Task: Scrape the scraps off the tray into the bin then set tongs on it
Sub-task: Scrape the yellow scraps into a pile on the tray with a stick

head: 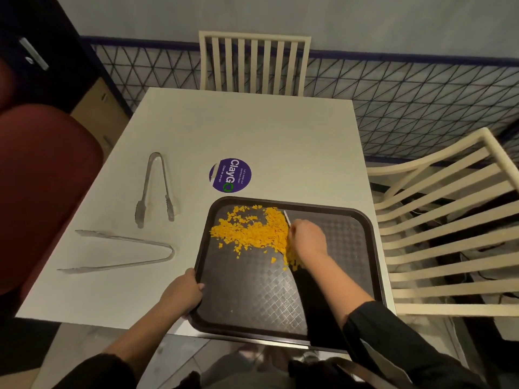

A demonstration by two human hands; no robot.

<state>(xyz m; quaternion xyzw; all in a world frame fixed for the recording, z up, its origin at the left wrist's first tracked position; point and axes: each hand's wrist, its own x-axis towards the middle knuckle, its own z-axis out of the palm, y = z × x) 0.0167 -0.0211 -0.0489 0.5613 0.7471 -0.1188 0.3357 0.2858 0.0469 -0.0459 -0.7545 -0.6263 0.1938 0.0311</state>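
A dark brown tray (252,299) lies at the table's near right corner and overhangs the near edge. Orange-yellow scraps (252,231) are heaped on its far left part. My right hand (307,238) is on the tray, shut on a thin flat scraper (287,217) whose edge touches the right side of the heap. My left hand (182,293) grips the tray's left rim. Two metal tongs lie on the table left of the tray: small tongs (156,189) farther away, long tongs (120,251) nearer. No bin is in view.
The white table (266,136) carries a round purple sticker (230,175) just beyond the tray. Cream slatted chairs stand at the far side (254,63) and the right (449,234). A dark red seat (42,186) borders the table's left.
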